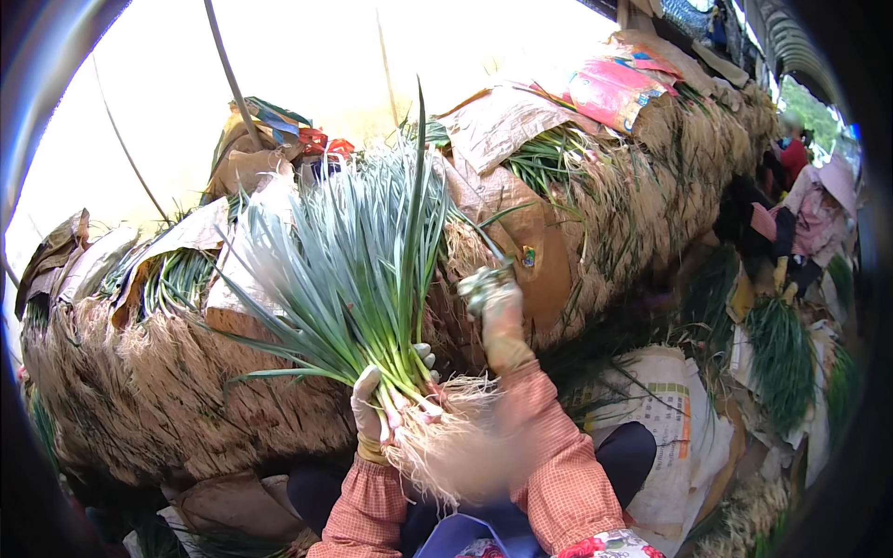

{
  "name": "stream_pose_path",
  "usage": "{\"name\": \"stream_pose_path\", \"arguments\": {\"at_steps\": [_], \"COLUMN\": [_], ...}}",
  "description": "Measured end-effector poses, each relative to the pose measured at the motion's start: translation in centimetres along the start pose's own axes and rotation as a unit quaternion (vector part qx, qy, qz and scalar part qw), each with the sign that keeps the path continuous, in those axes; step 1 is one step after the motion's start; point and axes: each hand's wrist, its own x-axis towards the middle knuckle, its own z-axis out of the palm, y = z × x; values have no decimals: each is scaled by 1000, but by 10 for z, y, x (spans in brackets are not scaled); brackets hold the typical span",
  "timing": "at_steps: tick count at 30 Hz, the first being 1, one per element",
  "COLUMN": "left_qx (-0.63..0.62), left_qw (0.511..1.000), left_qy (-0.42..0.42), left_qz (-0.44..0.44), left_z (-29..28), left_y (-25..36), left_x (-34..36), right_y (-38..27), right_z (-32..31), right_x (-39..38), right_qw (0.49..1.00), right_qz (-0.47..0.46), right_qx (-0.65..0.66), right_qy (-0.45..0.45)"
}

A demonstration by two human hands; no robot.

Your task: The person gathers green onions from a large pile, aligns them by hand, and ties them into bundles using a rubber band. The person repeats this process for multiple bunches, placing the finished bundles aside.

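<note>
My left hand [368, 414], in a pale glove, is wrapped round the lower stalks of a large bunch of scallions [372, 270]. Their green leaves fan upward, and the reddish-white bulbs and tangled pale roots [446, 437] hang toward my lap. To the right of the bunch is my right hand [498, 302], in a stained glove, raised and apart from the bulbs. Its fingers look curled and are partly blurred. A thin green leaf seems to reach it, but what it holds is unclear.
A long stack of scallions [121, 391], roots outward, runs behind the bunch, partly covered by brown sacks [507, 126]. A white printed sack [656, 418] lies right of my knee. At the far right a person in pink [814, 219] sits near more scallions [781, 349].
</note>
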Motion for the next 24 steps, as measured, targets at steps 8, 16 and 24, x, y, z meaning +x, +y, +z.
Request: {"name": "stream_pose_path", "arguments": {"at_steps": [8, 16, 24], "left_qx": [-13, -106, -104], "left_qw": [1000, 978, 984], "left_qy": [-18, -177, -137], "left_qz": [11, 43, 43], "left_z": [-10, 10, 1], "left_y": [6, 18, 7], "left_x": [-2, 21, 20], "right_y": [-15, -99, -19], "right_z": [11, 2, -69], "right_x": [106, 87, 30], "right_qw": [952, 662, 781], "right_qz": [-71, -422, -149], "right_qx": [-294, -619, -599], "right_qy": [-53, 11, -100]}}
